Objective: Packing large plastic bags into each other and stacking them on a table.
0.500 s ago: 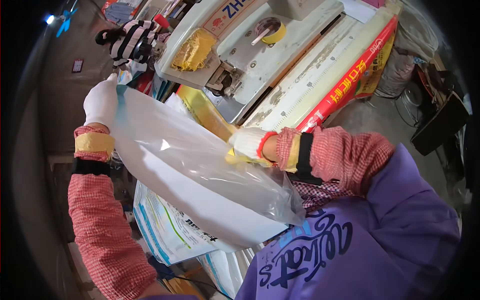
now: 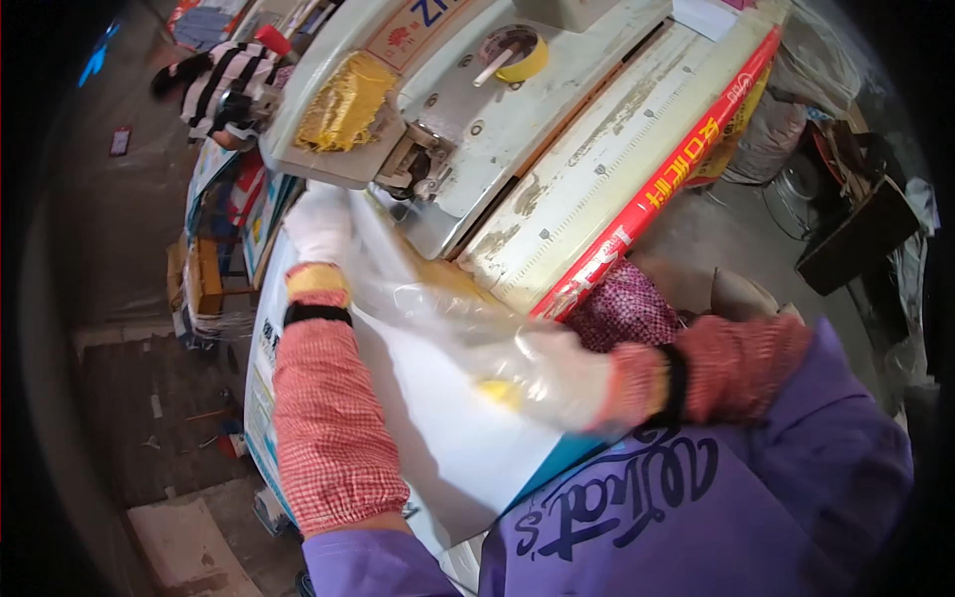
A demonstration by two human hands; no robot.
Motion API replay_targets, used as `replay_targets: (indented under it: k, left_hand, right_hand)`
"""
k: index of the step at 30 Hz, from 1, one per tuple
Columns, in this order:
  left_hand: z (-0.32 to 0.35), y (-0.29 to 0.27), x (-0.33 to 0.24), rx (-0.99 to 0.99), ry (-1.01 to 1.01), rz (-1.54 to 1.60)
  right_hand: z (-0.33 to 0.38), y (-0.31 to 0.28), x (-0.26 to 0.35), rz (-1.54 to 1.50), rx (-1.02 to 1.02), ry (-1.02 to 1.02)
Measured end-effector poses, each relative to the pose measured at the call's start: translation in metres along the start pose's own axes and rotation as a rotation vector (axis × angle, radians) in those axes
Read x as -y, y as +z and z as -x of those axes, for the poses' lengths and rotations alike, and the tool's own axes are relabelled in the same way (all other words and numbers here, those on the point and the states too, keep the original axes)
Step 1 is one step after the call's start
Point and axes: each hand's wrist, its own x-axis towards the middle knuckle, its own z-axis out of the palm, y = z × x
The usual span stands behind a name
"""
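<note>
A white printed sack [image 2: 428, 418] with a blue edge lies across my front, clear plastic film [image 2: 448, 313] spread along its upper side. My left hand [image 2: 323, 221], in a white glove, is closed on the sack's far end, close below the head of a sewing machine [image 2: 333, 119]; its fingertips are blurred. Over the near part of the sack is my right hand [image 2: 552, 373], gloved and smeared by motion, with film around it. Something yellow [image 2: 497, 393] shows at its fingers; whether this is part of the glove cannot be made out.
A roll of yellow tape [image 2: 522, 58] rests on the machine bed. Beside it runs a worn white table [image 2: 567, 179] with a red printed edge strip [image 2: 662, 184]. A person in a striped top [image 2: 224, 90] is at the far left. Dark boards [image 2: 860, 244] stand at the right.
My left hand has moved right and nearer the machine, bringing the sack's far end along. My right hand has come down toward my body and right. The film is now bunched narrower.
</note>
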Motion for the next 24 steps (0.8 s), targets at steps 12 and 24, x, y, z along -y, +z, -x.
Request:
replay_targets:
  k: [12,24]
  left_hand:
    - [0.01,0.021,-0.016,-0.359,0.385,0.617]
    - [-0.003,-0.026,-0.017,0.208,0.076,0.44]
  right_hand:
    - [0.041,-0.095,0.014,0.138,0.008,0.616]
    - [0.001,-0.103,0.039,0.842,0.47,0.664]
